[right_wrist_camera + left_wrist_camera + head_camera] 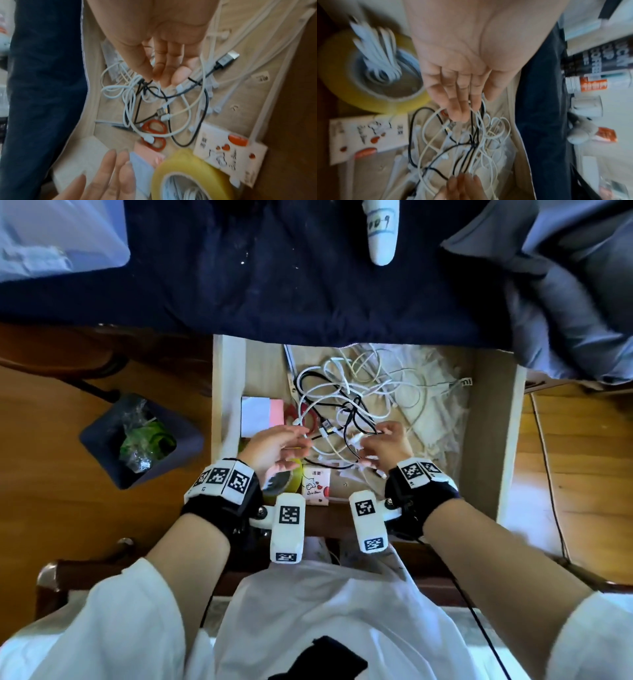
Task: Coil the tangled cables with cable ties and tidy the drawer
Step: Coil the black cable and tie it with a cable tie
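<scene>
A tangle of white and black cables [346,402] lies in the open wooden drawer [486,440]. My right hand [383,443] pinches several strands of the tangle [145,94] between thumb and fingers [164,70], lifting them slightly. My left hand [284,446] hovers just left of the tangle with straight, spread fingers [455,106] and holds nothing; a white strand runs close past its fingertips. Loose white cable ties [435,412] are heaped at the drawer's right side. More ties [376,54] stand bundled inside a yellow tape roll [368,81].
Red-handled scissors [154,128] lie under the cables. Sticky notes [260,416] and a tissue packet [317,486] sit along the drawer's left and front. A bin [144,440] stands on the floor to the left. A dark blue cloth [274,285] overhangs the drawer's back.
</scene>
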Demonstrator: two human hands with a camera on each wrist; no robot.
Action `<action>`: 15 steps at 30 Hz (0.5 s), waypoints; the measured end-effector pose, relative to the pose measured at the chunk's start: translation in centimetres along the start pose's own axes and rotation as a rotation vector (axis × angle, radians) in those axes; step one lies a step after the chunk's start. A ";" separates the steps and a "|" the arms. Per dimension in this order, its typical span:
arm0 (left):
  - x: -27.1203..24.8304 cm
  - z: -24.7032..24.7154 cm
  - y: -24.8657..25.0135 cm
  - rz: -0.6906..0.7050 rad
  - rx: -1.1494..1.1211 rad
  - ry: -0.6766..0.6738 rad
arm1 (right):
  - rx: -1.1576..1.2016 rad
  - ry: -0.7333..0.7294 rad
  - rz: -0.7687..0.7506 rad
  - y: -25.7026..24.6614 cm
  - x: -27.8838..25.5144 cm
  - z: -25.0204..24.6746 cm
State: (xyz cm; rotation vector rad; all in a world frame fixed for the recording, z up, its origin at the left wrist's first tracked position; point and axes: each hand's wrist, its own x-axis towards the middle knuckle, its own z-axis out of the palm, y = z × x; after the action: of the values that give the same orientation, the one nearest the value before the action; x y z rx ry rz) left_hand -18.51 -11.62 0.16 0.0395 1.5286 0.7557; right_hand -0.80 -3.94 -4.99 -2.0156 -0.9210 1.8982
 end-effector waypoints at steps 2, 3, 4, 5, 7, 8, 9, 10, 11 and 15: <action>0.4 1.2 0.4 0.001 0.029 -0.034 | -0.003 -0.050 0.098 -0.4 0.7 -0.4; 0.6 1.7 0.6 -0.005 0.041 -0.050 | -0.020 -0.110 0.153 -0.5 0.8 -0.5; 0.7 2.2 0.6 -0.015 0.055 -0.064 | -0.032 -0.189 0.208 -0.4 0.9 -0.6; 0.8 2.6 0.7 -0.026 0.059 -0.072 | -0.026 -0.271 0.247 -0.4 0.8 -0.7; 0.9 3.2 0.6 -0.054 0.047 -0.065 | -0.057 -0.342 0.207 -0.1 0.7 -1.0; 1.0 3.5 0.4 -0.067 0.048 -0.058 | -0.099 -0.332 0.135 0.0 0.5 -1.2; 0.9 3.7 0.4 -0.079 0.057 -0.060 | -0.135 -0.316 0.061 0.0 0.1 -1.4; 0.8 4.0 0.3 -0.089 0.080 -0.064 | -0.153 -0.316 -0.001 -0.2 -0.3 -1.7; 0.7 4.3 0.4 -0.099 0.088 -0.076 | -0.145 -0.335 -0.048 -0.5 -0.8 -2.1; -0.2 5.3 1.8 -0.088 -0.004 -0.213 | -0.143 -0.462 -0.140 -2.4 -3.2 -4.0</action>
State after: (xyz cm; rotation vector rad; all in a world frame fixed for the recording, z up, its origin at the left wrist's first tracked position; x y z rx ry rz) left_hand -14.42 -8.03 1.61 0.0476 1.3180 0.6629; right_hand 2.43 -2.86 -0.47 -1.5490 -1.3011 2.3183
